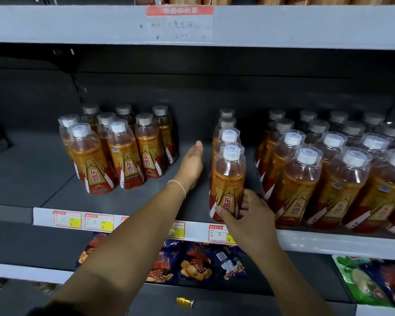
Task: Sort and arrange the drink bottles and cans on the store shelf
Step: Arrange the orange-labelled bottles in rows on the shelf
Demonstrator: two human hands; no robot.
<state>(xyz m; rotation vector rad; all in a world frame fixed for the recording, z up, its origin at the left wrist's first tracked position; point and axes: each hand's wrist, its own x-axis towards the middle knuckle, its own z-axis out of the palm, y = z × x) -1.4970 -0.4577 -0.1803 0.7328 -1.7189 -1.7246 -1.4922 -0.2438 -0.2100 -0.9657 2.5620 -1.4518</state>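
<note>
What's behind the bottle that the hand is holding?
Behind the front bottle in the right hand stand three more bottles in a line. Only their caps and shoulders show; the rest is covered.

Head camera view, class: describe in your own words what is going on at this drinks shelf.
A person is tidying drinks on a grey shelf. The right hand grips the front bottle of a single-file row near its base. The left hand is open, reaching into the gap between that row and the left cluster, holding nothing. A larger block of bottles stands to the right.
</note>
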